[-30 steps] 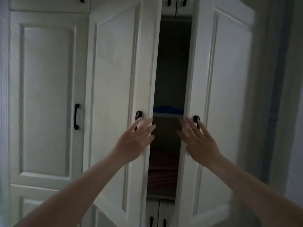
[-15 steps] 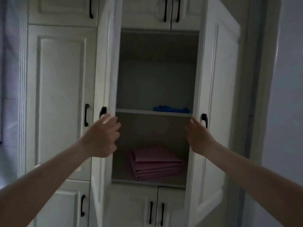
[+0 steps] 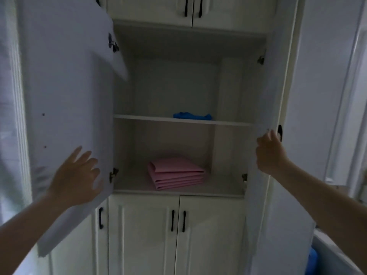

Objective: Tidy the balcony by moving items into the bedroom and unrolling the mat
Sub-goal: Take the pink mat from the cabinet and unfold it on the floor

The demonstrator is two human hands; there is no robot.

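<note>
White doors are swung wide on both sides, so the cupboard is fully exposed. Left hand point(image 3: 76, 176) is spread flat against the inside of the left door point(image 3: 65, 92), fingers splayed, nothing gripped. Between the hands, the folded pink mat point(image 3: 176, 172) is lying on the lower shelf point(image 3: 131, 188), long side running left-right, fold edges facing out; a blue cloth point(image 3: 191, 116) is sat on the shelf above. Right hand point(image 3: 269, 152) is curled round the right door point(image 3: 264, 96) edge, and probably has the shorter reach. Room's dim, shelf otherwise bare.
</note>
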